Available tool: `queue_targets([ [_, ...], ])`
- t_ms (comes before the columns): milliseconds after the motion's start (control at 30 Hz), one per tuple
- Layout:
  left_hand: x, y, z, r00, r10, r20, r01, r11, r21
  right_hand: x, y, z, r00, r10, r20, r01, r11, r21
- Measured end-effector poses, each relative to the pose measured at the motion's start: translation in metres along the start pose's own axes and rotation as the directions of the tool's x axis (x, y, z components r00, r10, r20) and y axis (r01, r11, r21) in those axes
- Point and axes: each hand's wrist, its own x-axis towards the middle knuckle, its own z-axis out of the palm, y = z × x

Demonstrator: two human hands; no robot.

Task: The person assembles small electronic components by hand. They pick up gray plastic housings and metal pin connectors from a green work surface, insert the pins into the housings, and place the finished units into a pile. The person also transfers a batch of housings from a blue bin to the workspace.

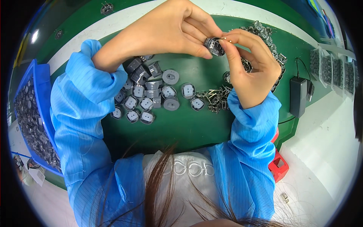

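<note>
We are holding a round black part above the desk, toward its far edge, pinching it between the thumb and fingers of our left hand. With our right hand we are pressing thumb and forefinger together on a small metal piece beside the part's right rim; we cannot tell whether the two are touching. Grey round caps are lying clustered toward the desk's left edge. Between them and our right sleeve, metal prongs are lying in a loose heap. More metal pieces are lying toward the far right corner. A black adapter is resting by the right edge, and a blue bin is standing at the left edge, holding dark parts.
</note>
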Motion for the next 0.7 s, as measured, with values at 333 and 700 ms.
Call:
queue_targets([
  [333, -0.006, 0.007, 0.009, 0.996, -0.029, -0.078, 0.025, 0.998, -0.057, 0.002, 0.002, 0.002, 0.951, -0.31, -0.023, 0.294, 0.921, -0.257],
  [700, -0.004, 0.0, 0.009, 0.99, 0.032, -0.138, -0.04, 0.998, -0.052, -0.007, -0.001, 0.006, 0.831, 0.348, 0.433, -0.554, 0.586, 0.592],
])
